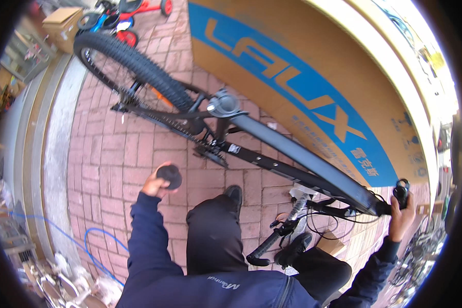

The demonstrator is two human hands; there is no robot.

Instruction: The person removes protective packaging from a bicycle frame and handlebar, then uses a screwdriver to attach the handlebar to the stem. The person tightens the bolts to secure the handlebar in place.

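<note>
My left hand [153, 186] is closed on a round, dark disc [171, 176], held over the paving; its exact kind does not show. At the far right, my right hand [404, 219] grips a black part with a ring-shaped top [401, 191], beside the front end of the bicycle frame [297, 146]. Whether that part is joined to the frame I cannot tell. The dark grey frame slants across the view, its rear wheel [138, 64] at the upper left. No saddle shows on it. The handlebar [264, 251] hangs low by its cables, near my shoes.
A big brown carton [241, 66] with a blue band stands right behind the frame. Red brick paving [102, 154] lies underfoot, with a stone step [51, 138] at the left. A blue hose [95, 231] curls at the lower left. Small ride-on toys [123, 20] stand at the far left.
</note>
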